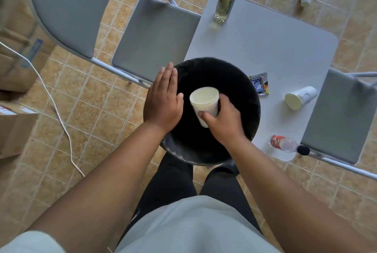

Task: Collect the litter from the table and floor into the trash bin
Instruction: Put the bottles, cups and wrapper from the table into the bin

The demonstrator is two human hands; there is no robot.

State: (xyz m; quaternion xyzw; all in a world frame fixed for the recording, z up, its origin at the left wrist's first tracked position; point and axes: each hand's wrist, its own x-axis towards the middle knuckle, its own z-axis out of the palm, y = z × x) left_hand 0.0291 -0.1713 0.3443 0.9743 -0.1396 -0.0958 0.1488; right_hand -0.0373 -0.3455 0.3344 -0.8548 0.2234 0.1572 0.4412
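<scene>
**A:** The fingers (204, 115) of the right hand (226, 122) are curling round the white cup (205, 102). They are holding it mouth-up directly over the dark opening of the trash bin (214, 75).

**B:** And the left hand (163, 100)?

**A:** It is lying flat, fingers straight and together, pressing on the bin's left rim.

**B:** What is looking risky?

**A:** The cup looks light. If it is tilting on release, I think it could glance off the rim and land on the floor. A hard lean from that flat hand might also tip the bin.

**B:** How much room is there?

**A:** Not much. The bin is crowding the near corner of the bench (265, 49), with the wrapper (260, 84) lying just beside its rim. The tipped cup (299, 97) is lying further right. The red-labelled bottle (285, 143) is resting at the bench's near edge, where a sweeping forearm could roll it off. The left chair (155, 38) and right chair (336, 116) are hemming in both sides. A white cable (61, 118) is trailing across the floor on the left.
</scene>
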